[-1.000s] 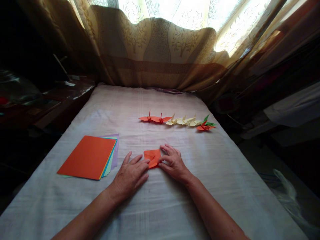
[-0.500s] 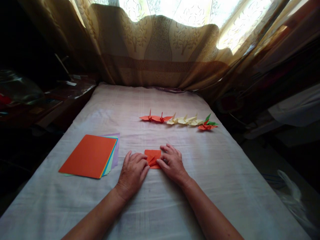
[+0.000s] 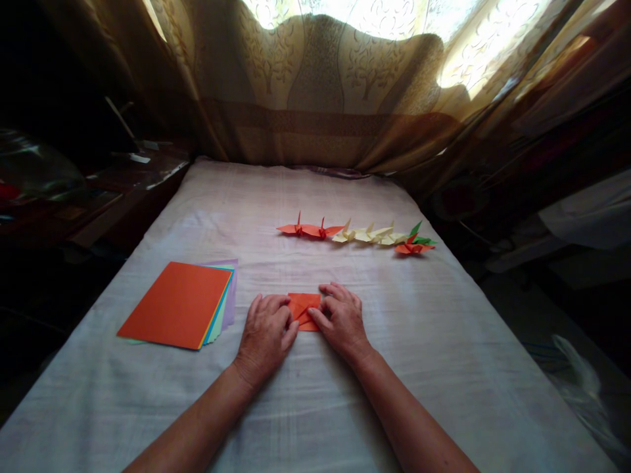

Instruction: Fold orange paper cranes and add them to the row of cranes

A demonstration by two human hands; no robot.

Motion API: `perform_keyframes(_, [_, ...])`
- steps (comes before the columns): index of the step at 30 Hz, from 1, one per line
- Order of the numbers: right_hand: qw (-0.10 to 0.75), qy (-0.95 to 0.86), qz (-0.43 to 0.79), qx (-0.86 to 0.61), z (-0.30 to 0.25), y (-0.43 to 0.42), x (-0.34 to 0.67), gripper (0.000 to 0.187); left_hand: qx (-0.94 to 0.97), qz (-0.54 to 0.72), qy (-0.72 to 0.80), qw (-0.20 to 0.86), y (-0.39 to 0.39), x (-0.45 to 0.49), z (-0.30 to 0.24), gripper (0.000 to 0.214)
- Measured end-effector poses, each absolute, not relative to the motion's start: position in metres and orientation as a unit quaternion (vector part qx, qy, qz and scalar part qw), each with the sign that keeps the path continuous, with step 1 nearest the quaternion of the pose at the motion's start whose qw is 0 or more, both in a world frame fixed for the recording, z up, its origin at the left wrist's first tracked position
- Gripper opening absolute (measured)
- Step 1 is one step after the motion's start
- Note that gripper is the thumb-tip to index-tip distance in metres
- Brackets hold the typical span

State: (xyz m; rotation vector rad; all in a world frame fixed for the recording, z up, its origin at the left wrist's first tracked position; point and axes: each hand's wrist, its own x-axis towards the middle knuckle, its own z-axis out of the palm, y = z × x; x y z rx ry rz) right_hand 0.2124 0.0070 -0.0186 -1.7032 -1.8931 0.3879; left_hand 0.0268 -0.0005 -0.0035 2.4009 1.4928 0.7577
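A small square of folded orange origami paper (image 3: 304,307) lies flat on the cloth, with creased flaps showing on top. My left hand (image 3: 266,332) covers its left edge, fingers curled and thumb tip close to the lower left corner. On the right side, my right hand (image 3: 345,322) grips the paper, its thumb resting on the folded flaps and its fingers bent at the upper right edge. Parts of both side edges are hidden under my fingertips.
A stack of coloured paper sheets (image 3: 175,305), orange on top, lies to the left. Behind my hands runs a row of folded paper cranes (image 3: 365,234) in red, cream, green and orange. The pale cloth (image 3: 236,210) ends before a patterned curtain (image 3: 315,85).
The view has shifted slightly. My right thumb and fingers have moved a little on the folded paper, and my left fingers stay at its left edge.
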Motion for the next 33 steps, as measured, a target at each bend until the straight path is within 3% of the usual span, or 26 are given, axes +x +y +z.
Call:
perform_keyframes(4, [0.277,-0.708,0.14,-0.634,-0.019,0.007,0.213,0.019,0.814,0.264,0.505,0.108,-0.001,0.026,-0.007,0.006])
perform_keyframes(10, [0.283,-0.705,0.132,-0.637,-0.019,0.007,0.212,0.017,0.838,0.262,0.47,0.091,-0.001,0.025,-0.011,0.022])
perform_keyframes(23, [0.269,-0.723,0.145,-0.619,-0.021,0.013,0.225,0.004,0.862,0.225,0.45,0.066,0.0,0.022,-0.013,0.026])
perform_keyframes(33, [0.293,-0.72,0.116,-0.618,-0.021,0.003,0.222,0.013,0.856,0.243,0.452,0.061,-0.001,0.024,-0.012,0.022])
